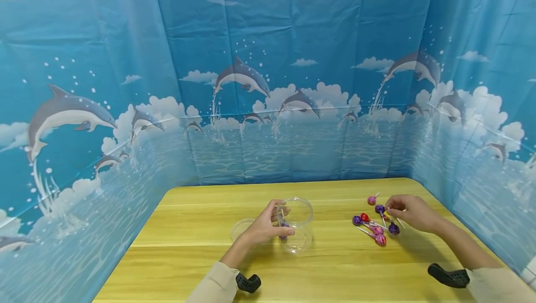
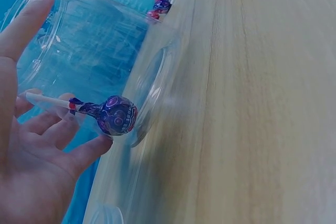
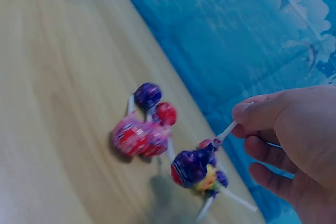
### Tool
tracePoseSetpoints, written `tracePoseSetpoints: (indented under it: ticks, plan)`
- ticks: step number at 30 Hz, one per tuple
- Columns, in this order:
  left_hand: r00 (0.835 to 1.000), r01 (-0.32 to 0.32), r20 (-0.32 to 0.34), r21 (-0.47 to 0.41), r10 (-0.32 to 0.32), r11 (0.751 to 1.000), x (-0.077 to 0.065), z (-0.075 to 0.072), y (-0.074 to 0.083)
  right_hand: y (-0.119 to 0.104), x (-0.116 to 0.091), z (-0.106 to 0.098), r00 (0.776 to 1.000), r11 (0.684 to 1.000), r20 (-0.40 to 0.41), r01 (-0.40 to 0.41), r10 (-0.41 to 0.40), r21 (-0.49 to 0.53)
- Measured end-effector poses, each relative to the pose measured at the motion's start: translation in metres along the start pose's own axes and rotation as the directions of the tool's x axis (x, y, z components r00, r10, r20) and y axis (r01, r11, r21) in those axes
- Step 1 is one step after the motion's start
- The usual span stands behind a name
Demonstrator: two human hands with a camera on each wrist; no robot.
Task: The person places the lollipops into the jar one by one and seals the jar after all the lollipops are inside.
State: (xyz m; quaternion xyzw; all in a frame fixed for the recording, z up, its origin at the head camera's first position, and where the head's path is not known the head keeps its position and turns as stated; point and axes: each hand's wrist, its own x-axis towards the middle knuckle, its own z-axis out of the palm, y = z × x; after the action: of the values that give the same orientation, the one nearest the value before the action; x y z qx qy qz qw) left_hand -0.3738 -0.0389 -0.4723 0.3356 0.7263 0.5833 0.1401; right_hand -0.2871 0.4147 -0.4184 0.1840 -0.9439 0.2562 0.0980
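My left hand grips a clear plastic jar around its side, thumb on the near side. Inside the jar is one purple-wrapped lollipop, its white stick pointing toward the open rim. At the right, my right hand pinches the white stick of another purple lollipop between thumb and index finger; its candy end hangs downward. Close beside that hand lies a loose group of lollipops, with pink ones, a red one and purple ones.
A clear round lid lies on the yellow wood-grain table, left of the jar and partly behind my left hand. One pink lollipop sits farther back from the group. A blue dolphin-print curtain stands around the table's back and sides.
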Motion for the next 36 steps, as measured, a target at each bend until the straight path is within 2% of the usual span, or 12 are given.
tracePoseSetpoints:
  ticks: [6, 14, 27, 36]
  plan:
    - [1.000, 0.009, -0.001, 0.007, -0.009, 1.000, -0.001, 0.000, 0.002, -0.008, 0.005, -0.010, 0.998, 1.000, -0.068, 0.003, -0.005, -0.028]
    - [1.000, -0.001, -0.002, 0.021, 0.001, 1.000, 0.000, -0.001, 0.002, -0.022, 0.017, -0.014, 0.997, 0.999, -0.072, -0.015, 0.012, -0.033]
    - [1.000, 0.009, -0.019, 0.019, -0.008, 1.000, -0.002, 0.002, 0.002, -0.049, 0.037, -0.006, 0.998, 0.984, -0.040, -0.042, 0.049, 0.176]
    - [1.000, 0.009, -0.020, 0.020, -0.009, 1.000, -0.001, 0.001, 0.000, -0.058, 0.051, 0.001, 0.995, 0.966, -0.047, -0.072, 0.087, 0.246]
